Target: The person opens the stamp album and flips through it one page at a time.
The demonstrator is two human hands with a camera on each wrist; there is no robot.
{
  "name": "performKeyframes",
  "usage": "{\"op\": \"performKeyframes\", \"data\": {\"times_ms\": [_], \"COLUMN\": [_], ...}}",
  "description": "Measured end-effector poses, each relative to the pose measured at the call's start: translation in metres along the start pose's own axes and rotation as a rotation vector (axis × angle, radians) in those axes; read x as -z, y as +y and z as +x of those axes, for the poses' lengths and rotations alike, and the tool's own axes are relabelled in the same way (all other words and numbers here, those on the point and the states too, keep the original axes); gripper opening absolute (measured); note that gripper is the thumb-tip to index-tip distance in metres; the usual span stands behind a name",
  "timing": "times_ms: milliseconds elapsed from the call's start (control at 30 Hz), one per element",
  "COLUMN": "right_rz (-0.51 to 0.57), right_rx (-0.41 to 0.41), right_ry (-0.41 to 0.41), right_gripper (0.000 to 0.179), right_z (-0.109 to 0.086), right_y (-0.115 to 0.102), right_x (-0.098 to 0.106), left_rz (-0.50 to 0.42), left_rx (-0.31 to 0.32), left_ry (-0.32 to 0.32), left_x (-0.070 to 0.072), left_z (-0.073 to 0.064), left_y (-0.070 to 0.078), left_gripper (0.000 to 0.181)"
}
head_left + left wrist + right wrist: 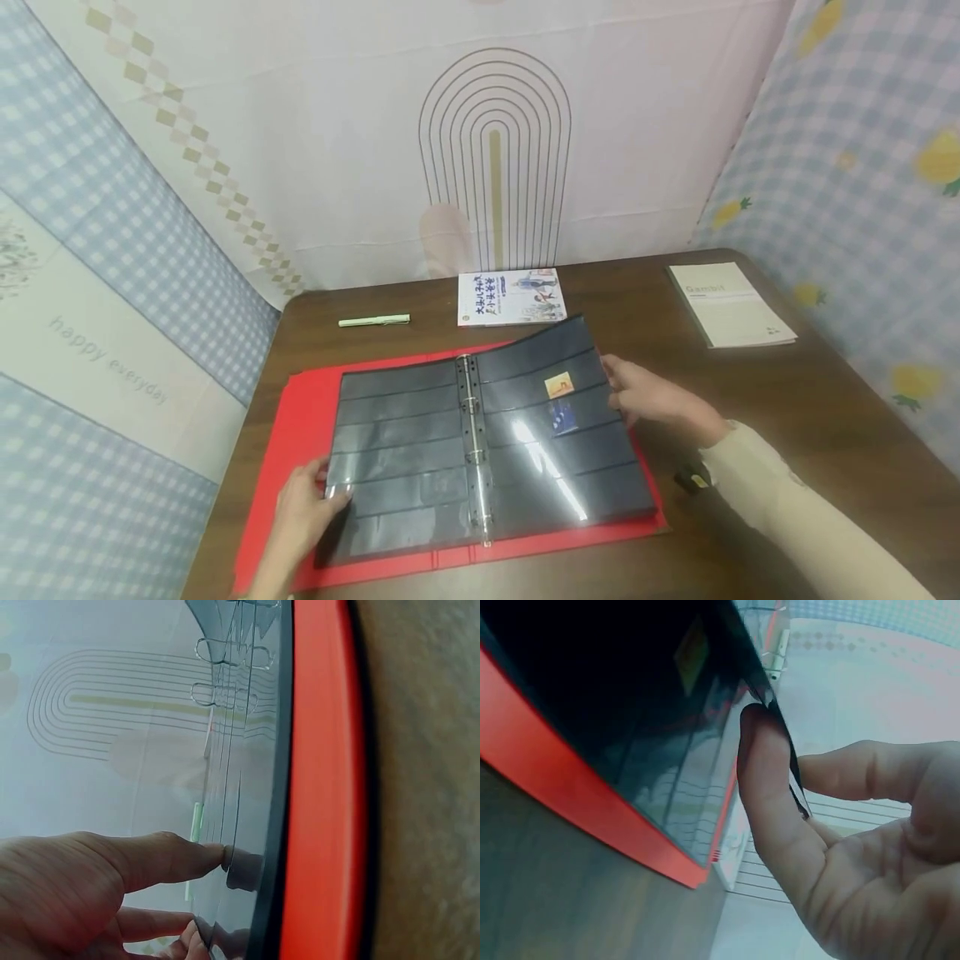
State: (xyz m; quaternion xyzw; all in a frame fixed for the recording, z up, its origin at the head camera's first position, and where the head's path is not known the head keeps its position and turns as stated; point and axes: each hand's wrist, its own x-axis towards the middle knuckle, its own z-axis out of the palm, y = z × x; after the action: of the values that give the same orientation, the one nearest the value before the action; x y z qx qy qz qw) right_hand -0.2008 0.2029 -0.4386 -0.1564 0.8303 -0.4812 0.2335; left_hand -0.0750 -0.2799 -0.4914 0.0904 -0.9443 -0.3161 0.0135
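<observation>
A red ring binder lies spread on the table, its metal rings running down the middle. Black pocket pages with clear strips fill both sides. My left hand pinches the outer edge of the left page, thumb on top and fingers at the edge. On the other side, my right hand pinches the edge of the right page between thumb and fingers; that page is lifted and bowed at its upper corner. An orange-yellow stamp and a blue stamp sit in its pockets.
Behind the binder lie a light green pen and a picture-covered book. A pale notebook lies at the back right. Beside my right sleeve is a small black object with a yellow mark. Curtains surround the wooden table.
</observation>
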Motion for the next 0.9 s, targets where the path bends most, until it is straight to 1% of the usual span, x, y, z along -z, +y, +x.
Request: {"op": "performKeyframes", "data": {"times_ms": [133,233,400,567,733,900], "right_rz": [0.028,0.042,0.048,0.045,0.055,0.076], "right_rx": [0.019,0.034,0.042,0.056,0.048,0.056], "right_ry": [-0.013,-0.019,-0.014,0.036,0.096,0.125], "right_gripper": [0.070,0.072,0.070,0.065,0.061,0.059], "right_z": [-0.004,-0.008,-0.012,-0.015,-0.018,-0.019], "right_y": [-0.009,-0.020,-0.040,-0.056,-0.068,-0.081], "right_x": [0.003,0.005,0.007,0.005,0.002,-0.003], "left_rz": [-0.008,-0.008,-0.016,-0.011,0.011,0.036], "left_rx": [-0.009,-0.014,0.003,0.020,0.008,0.012], "left_ry": [0.006,0.010,0.001,0.009,0.017,0.016], "left_x": [0.000,0.001,0.002,0.005,0.007,0.008], "left_z": [0.001,0.001,0.000,-0.002,-0.004,-0.007], "left_y": [0.000,0.000,0.002,0.005,0.011,0.014], "left_gripper": [0.066,0.065,0.062,0.058,0.057,0.055]}}
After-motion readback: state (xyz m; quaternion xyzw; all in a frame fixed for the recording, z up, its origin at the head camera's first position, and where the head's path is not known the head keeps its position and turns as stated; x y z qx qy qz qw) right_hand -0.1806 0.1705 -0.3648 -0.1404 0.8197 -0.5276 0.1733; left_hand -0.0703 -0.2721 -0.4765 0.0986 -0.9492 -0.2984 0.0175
